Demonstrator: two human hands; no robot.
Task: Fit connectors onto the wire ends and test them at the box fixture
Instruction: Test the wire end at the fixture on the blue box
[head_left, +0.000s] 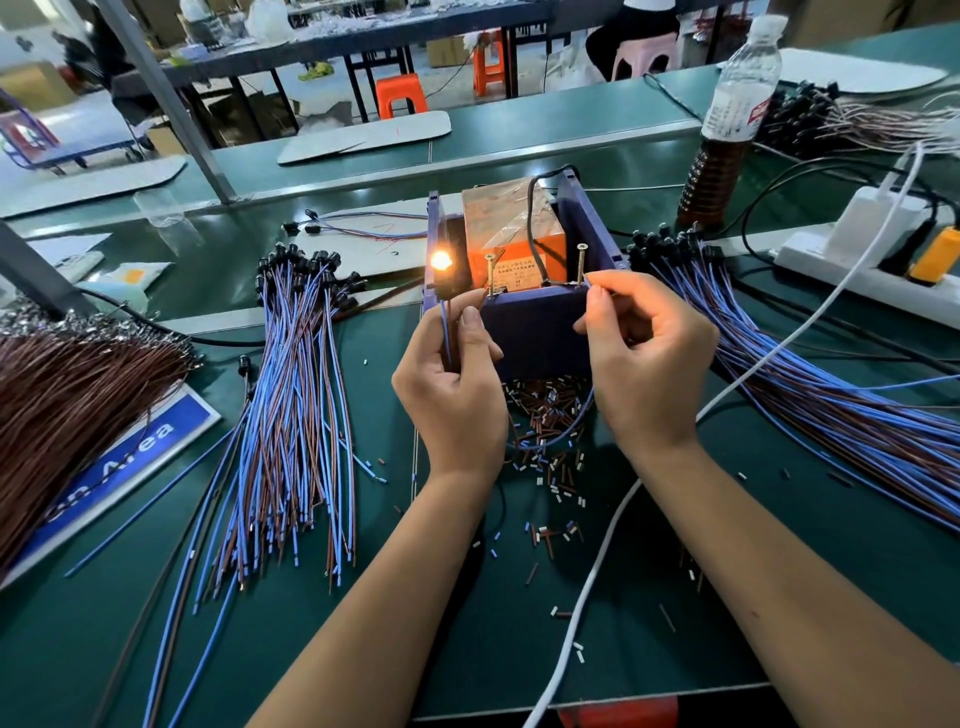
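Observation:
A purple box fixture (540, 332) stands mid-table with an orange block (511, 239) inside and two upright screws (580, 262) at its front rim. My left hand (454, 384) pinches a blue and brown wire pair (445, 332) whose lamp end (441, 260) glows orange beside the left screw. My right hand (647, 353) pinches a wire end against the right screw. The wire loops down below both hands.
Bundles of blue and brown wires lie left (291, 415) and right (831, 405). Brown wires (67, 395) pile far left. Cut insulation bits (545, 447) litter the mat. A bottle (727, 119), a power strip (857, 270) and a white cable (587, 597) sit right.

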